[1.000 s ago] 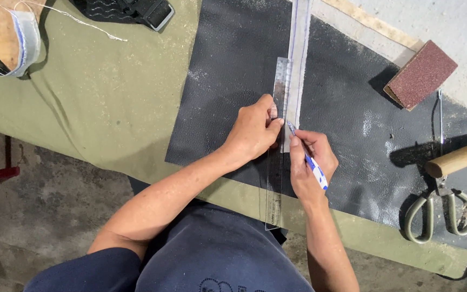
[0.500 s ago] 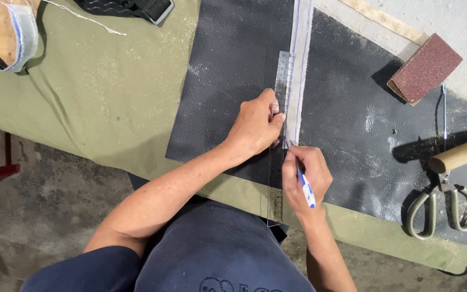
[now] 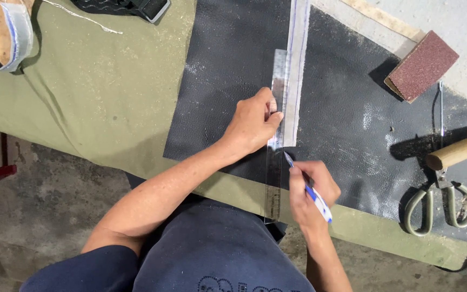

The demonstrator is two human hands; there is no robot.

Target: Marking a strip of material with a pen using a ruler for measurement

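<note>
Both hands work over the black leather sheet on the green table: left hand pressed fingers-down on the clear ruler, right hand pinching a blue pen, tip at the ruler's edge

- Sanding block: upper right of the frame.
- Scissors: lower right, handles toward the table edge.
- Wooden handle: right edge, above the scissors.
- Shoe sole: upper left corner.
</note>
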